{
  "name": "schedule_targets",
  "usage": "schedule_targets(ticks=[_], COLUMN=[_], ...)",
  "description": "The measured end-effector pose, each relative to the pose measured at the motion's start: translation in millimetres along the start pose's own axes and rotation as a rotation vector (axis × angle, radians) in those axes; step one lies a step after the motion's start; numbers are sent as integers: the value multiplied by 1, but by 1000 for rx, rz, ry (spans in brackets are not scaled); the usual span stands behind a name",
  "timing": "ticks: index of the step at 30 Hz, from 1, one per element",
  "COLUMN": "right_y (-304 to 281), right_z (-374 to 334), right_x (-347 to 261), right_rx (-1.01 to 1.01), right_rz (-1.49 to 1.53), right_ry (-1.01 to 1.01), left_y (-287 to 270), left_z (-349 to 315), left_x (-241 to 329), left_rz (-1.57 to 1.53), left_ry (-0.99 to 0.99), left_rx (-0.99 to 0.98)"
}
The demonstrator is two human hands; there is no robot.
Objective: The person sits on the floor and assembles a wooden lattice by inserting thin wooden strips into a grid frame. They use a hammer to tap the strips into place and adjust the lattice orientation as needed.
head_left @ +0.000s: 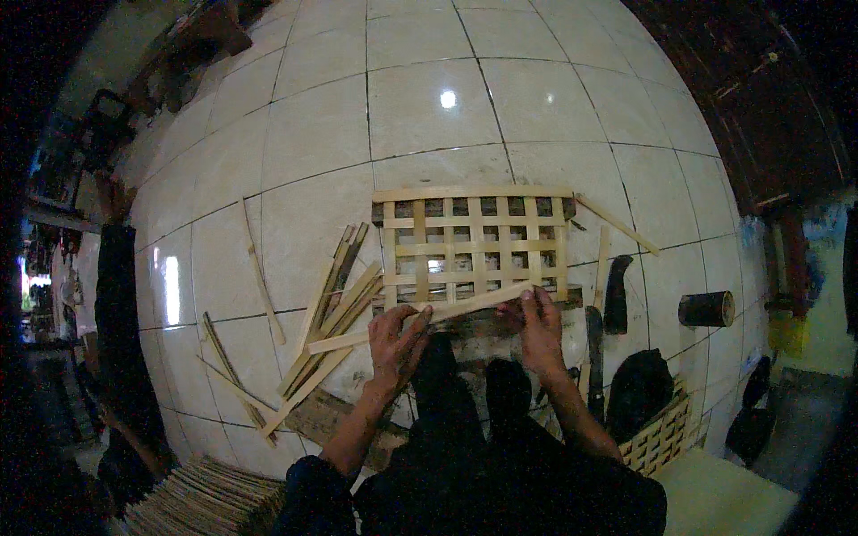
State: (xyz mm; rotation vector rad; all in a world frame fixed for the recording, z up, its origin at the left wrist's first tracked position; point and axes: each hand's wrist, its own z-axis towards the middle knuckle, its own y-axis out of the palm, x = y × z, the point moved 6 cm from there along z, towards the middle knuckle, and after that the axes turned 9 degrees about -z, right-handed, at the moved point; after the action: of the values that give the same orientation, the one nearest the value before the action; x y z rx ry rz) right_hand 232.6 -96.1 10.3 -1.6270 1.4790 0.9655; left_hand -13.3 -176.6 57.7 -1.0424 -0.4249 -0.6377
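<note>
A flat bamboo strip [483, 302] slants across the near edge of a woven bamboo lattice [476, 248]. My left hand [396, 344] pinches the strip about its middle, with a length sticking out to the left. At the strip's right end, my right hand [539, 329] holds it between thumb and fingers. The lattice lies flat with square gaps, over dark wooden pieces along its far and near edges. Its near edge is partly hidden by the strip and my hands.
Loose bamboo strips [326, 313] lie piled to the left. On the right are a dark blade-like tool [617, 295], a dark cylinder [706, 309] and another woven lattice [660, 438]. A strip bundle [206, 500] sits at lower left. Another person's arm [116, 295] shows at far left.
</note>
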Motion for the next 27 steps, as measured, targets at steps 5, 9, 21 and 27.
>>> schedule_targets(ticks=[5,9,21,27], right_y=[-55,-62,-93,-127], right_z=[-13,-20,0,27], right_x=[26,34,63,93], right_rx=[131,160,205,274], right_rz=[238,103,226,28], right_ry=[84,79,4,22], left_y=[-15,-4,-3,13], left_z=[18,28,64,56], left_x=[-41,-126,-117,-119], left_rz=[-100,-437,-575,-623], left_ry=[-253,-805,-866,-969], left_rx=[121,25,-195,-198])
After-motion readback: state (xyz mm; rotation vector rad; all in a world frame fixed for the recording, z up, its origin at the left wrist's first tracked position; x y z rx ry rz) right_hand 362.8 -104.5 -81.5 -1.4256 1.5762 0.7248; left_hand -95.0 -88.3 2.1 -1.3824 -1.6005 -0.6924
